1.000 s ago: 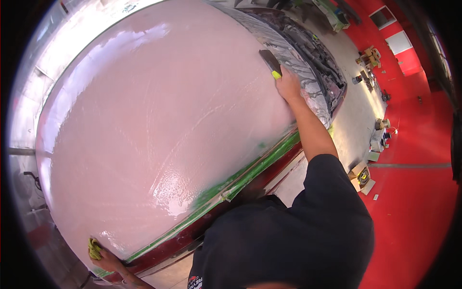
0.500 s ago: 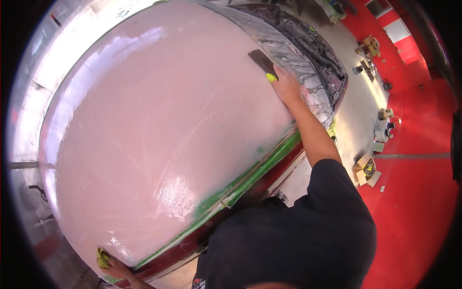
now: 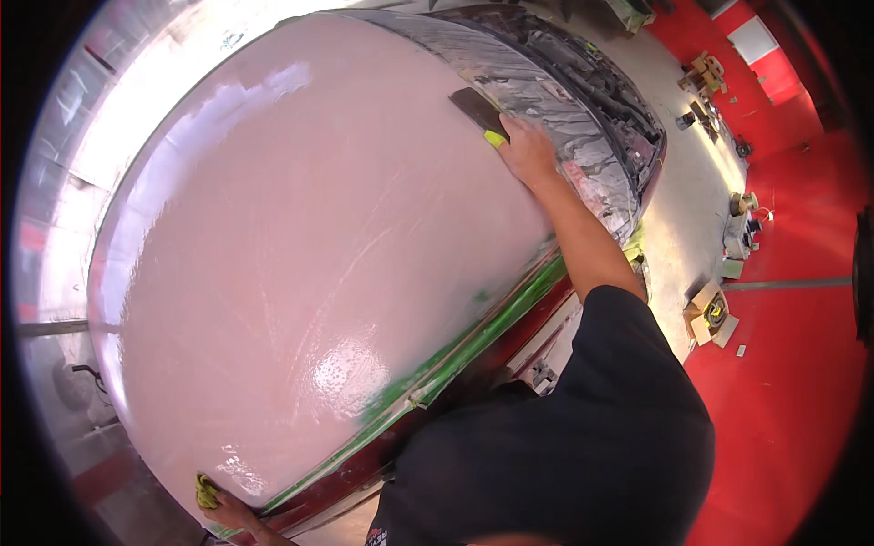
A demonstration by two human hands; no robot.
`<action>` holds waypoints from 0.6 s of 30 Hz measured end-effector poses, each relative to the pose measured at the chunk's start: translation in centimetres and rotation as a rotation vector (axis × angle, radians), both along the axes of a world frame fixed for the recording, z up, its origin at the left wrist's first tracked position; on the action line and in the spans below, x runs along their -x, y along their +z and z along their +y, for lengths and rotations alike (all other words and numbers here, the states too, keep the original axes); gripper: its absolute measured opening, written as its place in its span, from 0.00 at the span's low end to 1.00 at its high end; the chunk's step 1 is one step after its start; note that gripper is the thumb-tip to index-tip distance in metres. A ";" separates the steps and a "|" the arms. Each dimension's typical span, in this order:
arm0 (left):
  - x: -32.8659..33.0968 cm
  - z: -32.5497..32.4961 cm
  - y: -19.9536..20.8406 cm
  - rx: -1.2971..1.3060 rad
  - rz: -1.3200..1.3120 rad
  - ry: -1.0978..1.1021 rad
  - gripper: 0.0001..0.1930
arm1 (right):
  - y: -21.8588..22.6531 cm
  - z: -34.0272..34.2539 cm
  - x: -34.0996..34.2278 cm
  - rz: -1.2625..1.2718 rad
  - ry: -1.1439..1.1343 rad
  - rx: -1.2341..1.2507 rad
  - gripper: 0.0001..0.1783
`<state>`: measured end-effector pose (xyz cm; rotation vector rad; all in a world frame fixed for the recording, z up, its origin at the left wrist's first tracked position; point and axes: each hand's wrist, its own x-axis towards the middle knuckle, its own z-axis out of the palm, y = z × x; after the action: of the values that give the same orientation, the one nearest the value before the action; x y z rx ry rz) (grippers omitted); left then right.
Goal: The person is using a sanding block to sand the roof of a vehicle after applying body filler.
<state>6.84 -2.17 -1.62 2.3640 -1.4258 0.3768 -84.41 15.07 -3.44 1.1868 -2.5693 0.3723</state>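
Observation:
A large car panel coated in glossy wet pink fills most of the view. My right hand is stretched to its far right edge, gripping a flat dark spreader with a yellow-green tip, pressed on the pink surface next to the silver masking film. My left hand rests at the panel's near left corner, closed on a small yellow-green cloth. Green masking tape runs along the panel's near edge.
The car's red bodywork shows below the tape. To the right lie a grey floor strip and red floor, with an open cardboard box, tape rolls and small tools scattered along them.
My right hand has pushed the spreader farther away along the panel's right edge. The left hand with the cloth stays at the near corner.

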 end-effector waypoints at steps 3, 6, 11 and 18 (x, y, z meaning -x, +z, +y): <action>4.5 1.4 -0.2 0.022 0.010 -0.152 0.28 | 0.9 4.8 -4.0 -0.076 0.045 -0.005 0.31; 6.9 3.7 0.5 0.168 -0.067 -0.292 0.27 | 3.2 9.1 -9.1 -0.235 0.026 -0.001 0.31; 11.5 2.9 1.4 0.058 -0.033 -0.179 0.27 | 1.5 5.5 -4.0 -0.107 0.011 0.020 0.31; 10.8 3.3 1.2 0.085 -0.037 -0.173 0.26 | -0.2 0.8 -0.1 -0.147 -0.037 0.015 0.30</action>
<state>-3.96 1.13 -0.43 2.1581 -1.5844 0.4271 -84.26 15.89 -3.66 1.1451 -2.7037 0.4864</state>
